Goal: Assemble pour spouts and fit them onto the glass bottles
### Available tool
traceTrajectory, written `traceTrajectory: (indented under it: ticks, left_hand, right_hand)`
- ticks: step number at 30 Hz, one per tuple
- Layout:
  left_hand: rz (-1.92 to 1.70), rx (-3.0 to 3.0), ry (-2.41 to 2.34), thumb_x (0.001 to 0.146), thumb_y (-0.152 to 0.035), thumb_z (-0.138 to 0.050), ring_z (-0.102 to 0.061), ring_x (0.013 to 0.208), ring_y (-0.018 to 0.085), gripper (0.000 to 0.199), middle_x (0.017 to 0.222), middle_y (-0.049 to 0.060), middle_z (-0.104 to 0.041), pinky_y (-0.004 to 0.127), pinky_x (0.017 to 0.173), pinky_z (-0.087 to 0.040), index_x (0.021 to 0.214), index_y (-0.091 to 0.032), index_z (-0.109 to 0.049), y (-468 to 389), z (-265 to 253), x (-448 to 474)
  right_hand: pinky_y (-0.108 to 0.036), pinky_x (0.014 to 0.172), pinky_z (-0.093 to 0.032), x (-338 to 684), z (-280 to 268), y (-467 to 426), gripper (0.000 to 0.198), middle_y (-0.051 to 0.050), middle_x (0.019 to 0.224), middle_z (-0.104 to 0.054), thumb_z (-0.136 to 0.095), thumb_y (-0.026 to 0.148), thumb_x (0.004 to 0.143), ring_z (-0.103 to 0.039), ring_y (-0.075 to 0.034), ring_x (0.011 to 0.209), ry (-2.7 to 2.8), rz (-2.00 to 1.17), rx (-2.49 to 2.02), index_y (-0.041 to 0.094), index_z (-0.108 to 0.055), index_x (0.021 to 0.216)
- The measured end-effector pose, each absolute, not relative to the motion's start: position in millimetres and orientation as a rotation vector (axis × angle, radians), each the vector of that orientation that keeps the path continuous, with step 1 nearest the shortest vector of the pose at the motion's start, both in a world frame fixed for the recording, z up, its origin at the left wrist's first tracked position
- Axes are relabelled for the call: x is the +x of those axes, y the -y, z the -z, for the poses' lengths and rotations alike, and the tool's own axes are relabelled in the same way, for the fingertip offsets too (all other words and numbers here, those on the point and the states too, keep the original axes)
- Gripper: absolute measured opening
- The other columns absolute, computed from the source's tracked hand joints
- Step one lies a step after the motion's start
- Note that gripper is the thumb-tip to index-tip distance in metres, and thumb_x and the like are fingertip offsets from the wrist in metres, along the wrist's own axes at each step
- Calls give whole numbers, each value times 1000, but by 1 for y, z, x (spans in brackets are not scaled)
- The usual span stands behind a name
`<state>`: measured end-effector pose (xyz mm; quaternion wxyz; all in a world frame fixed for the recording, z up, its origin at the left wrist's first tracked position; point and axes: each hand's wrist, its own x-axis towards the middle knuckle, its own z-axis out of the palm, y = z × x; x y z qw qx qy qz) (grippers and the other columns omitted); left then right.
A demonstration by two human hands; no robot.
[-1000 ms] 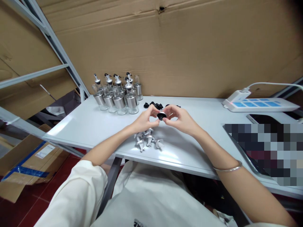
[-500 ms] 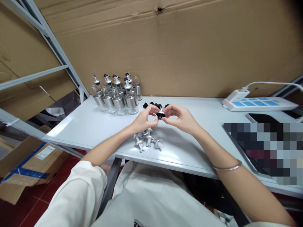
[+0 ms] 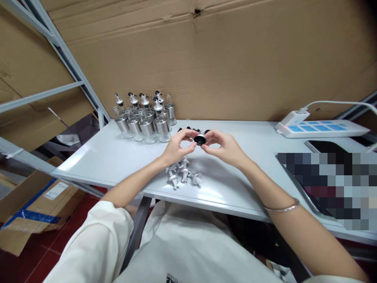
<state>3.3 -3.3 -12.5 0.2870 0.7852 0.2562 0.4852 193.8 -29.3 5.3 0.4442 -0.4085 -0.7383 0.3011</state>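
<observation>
Between my two hands is a bottle pourer spout [image 3: 200,139], its black ribbed stopper turned towards me and a silver rim behind it. The fingertips of my left hand [image 3: 179,144] pinch it from the left. My right hand [image 3: 222,146] pinches the same piece from the right. Below my hands, several loose silver pourer spouts [image 3: 185,173] lie in a small pile on the table. Behind my fingers sit several black stopper pieces [image 3: 188,129], partly hidden.
Several glass bottles with steel bands [image 3: 147,127] stand at the back left, some topped with pourers. A white power strip [image 3: 321,129] with a plugged-in cable and a phone [image 3: 326,146] are on the right. The white table [image 3: 97,157] meets cardboard behind; an open carton [image 3: 44,200] stands lower left.
The pourer spout has tipped so that its black stopper end faces me more squarely. Both hands keep their pinch on it, nearly in the same place.
</observation>
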Motion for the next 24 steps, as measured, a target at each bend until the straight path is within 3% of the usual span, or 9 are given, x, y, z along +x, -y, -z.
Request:
traceTrajectory:
  ticks: [9, 24]
  left_hand:
    - [-1394, 2278, -559, 80, -18, -59, -59, 94, 13, 25, 101, 7, -57, 26, 80, -56, 104, -17, -61, 4, 14, 3]
    - [-1532, 2542, -479, 78, -11, -58, -60, 89, 11, 27, 96, 5, -58, 23, 75, -57, 105, -15, -59, 3, 14, 4]
  right_hand:
    - [-34, 75, -52, 193, -5, 29, 12, -5, 82, -67, -63, 29, 73, -62, -17, 72, 1955, -712, -1024, 19, -60, 79]
    - [-39, 82, -54, 203, -11, 28, 15, -6, 88, -69, -63, 29, 73, -65, -19, 79, 1934, -667, -996, 18, -64, 83]
